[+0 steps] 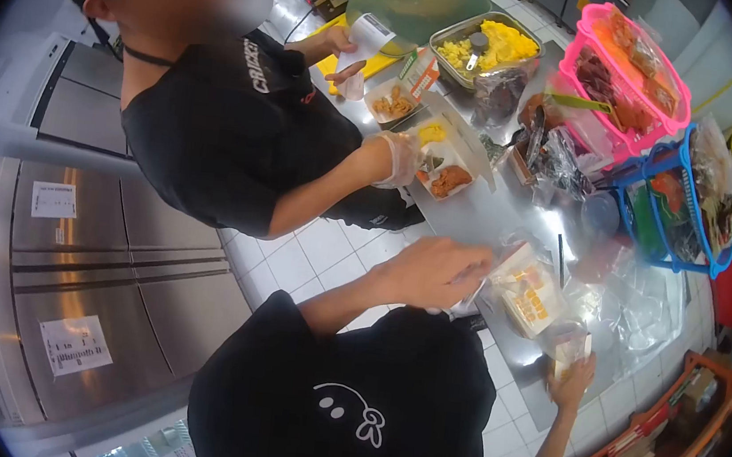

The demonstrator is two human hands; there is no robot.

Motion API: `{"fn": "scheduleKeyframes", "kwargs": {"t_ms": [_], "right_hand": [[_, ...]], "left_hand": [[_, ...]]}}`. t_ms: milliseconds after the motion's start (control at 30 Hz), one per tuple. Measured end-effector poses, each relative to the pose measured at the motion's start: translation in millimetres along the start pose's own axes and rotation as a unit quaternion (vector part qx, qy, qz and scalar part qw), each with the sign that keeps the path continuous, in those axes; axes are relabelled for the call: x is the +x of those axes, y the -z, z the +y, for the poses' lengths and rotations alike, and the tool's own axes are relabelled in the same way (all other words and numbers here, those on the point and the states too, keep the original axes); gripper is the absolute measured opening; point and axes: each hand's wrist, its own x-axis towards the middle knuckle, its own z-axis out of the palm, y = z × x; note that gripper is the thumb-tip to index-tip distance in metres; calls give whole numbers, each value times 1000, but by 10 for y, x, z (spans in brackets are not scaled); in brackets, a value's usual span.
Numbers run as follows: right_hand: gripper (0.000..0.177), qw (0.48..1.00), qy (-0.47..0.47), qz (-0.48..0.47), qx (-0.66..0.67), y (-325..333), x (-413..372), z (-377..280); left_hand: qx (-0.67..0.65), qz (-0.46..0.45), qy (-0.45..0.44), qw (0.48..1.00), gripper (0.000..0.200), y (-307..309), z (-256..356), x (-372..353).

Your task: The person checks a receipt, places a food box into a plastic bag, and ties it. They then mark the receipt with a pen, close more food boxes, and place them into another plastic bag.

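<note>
My left hand (434, 273) is closed at the near table edge, its fingers curled and slightly blurred. Clear plastic (467, 305) shows beneath those fingers, apparently the edge of a bag. Right beside it, a white takeaway box (527, 290) with yellow lettering rests on the steel table, seemingly inside that clear plastic. Lower right, my right hand (571, 380) grips a small pale carton (569, 350) with yellowish print. The carton is close to the printed box; the fingers partly cover it.
A co-worker's gloved hand (398, 160) touches an open food box (449, 168); their other hand (339, 45) holds a paper slip (370, 36). Beyond are a steel tray (444, 65) of yellow food, a pink basket (582, 37), a blue basket (684, 186) and loose plastic bags (635, 301).
</note>
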Motion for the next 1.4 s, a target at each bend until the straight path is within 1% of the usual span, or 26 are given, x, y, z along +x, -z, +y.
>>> {"fn": "scheduleKeyframes", "kwargs": {"t_ms": [33, 67, 200, 300, 333, 367, 433, 467, 533, 600, 667, 733, 767, 800, 833, 867, 967, 1000, 1067, 1133, 1167, 1233, 1267, 1300, 1333, 1400], "right_hand": [[105, 1000, -3, 0, 5, 17, 40, -59], [103, 999, -41, 5, 20, 184, 64, -230], [94, 993, -92, 69, 39, 526, -48, -345], [92, 983, -67, 153, 77, 1067, -72, -501], [91, 973, -37, 198, 112, 1272, -46, -562], [91, 973, -40, 197, 114, 1475, 6, -682], [90, 947, -3, 279, 159, 1789, 170, -1007], [90, 947, -9, 277, 161, 1873, 285, -1166], [92, 910, 145, 357, 154, 1977, 583, -1493], [99, 903, 222, 324, 171, 1972, 902, -1837], [102, 865, 285, 334, 245, 1654, 1133, -2196], [94, 821, 351, 228, 389, 1372, 1289, -2409], [94, 821, 351, 227, 389, 1273, 1284, -2441], [94, 823, 354, 156, 415, 1209, 1249, -2432], [95, 823, 353, 86, 437, 1200, 1200, -2387], [95, 828, 350, 84, 429, 1250, 1166, -2296], [96, 882, 202, -117, 410, 1492, 980, -1990], [97, 907, 168, -166, 348, 1575, 973, -1927], [95, 923, 161, -201, 287, 1538, 957, -1768], [92, 936, 119, -186, 274, 1479, 938, -1719], [92, 949, 89, -187, 237, 1568, 965, -1777], [91, 987, 71, -32, 143, 1360, 902, -1799], [90, 988, 44, -28, 148, 1477, 897, -1943], [88, 991, 49, -24, 119, 1423, 901, -2020], [87, 992, 100, 46, 63, 1286, 885, -2074], [92, 986, 163, 0, 26, 1268, 886, -2186]], "left_hand": [[87, 62, 50, 993, 31, -36, 49, 88], [149, 50, 47, 986, 55, -106, 2, 141], [185, -14, 75, 980, 61, -328, 164, 315], [189, -35, 72, 979, 51, -546, -11, 425], [186, -19, 89, 978, 35, -605, -66, 453], [186, -23, 88, 978, 35, -608, -109, 457], [136, 73, 56, 986, 24, -589, -168, 456], [137, 67, 57, 987, 24, -561, -186, 458], [24, 108, 17, 994, 22, -477, -236, 484], [-40, 93, 29, 994, 22, -469, -322, 506], [-103, 82, 38, 991, 21, -518, -512, 544], [-295, 55, 31, 953, 24, -658, -783, 590], [-296, 55, 32, 953, 24, -636, -800, 615], [-332, 68, 51, 940, 24, -641, -806, 635], [-369, 78, 68, 924, 24, -672, -803, 668], [-405, 91, 73, 907, 27, -722, -855, 700], [-463, 22, 59, 884, 28, -783, -922, 607], [-469, 14, 55, 881, 26, -800, -821, 593], [-381, -62, 39, 922, 18, -947, -825, 580], [-426, -116, 20, 897, 20, -989, -591, 609], [-412, -86, -31, 907, 25, -1032, -518, 646], [-410, -101, 6, 906, 30, -891, -323, 683], [-364, -135, 47, 920, 30, -785, -317, 679], [-381, -125, 31, 915, 30, -767, -285, 691], [-336, -110, 28, 935, 29, -674, -221, 707], [-371, -107, 46, 921, 29, -608, -172, 747]]}}
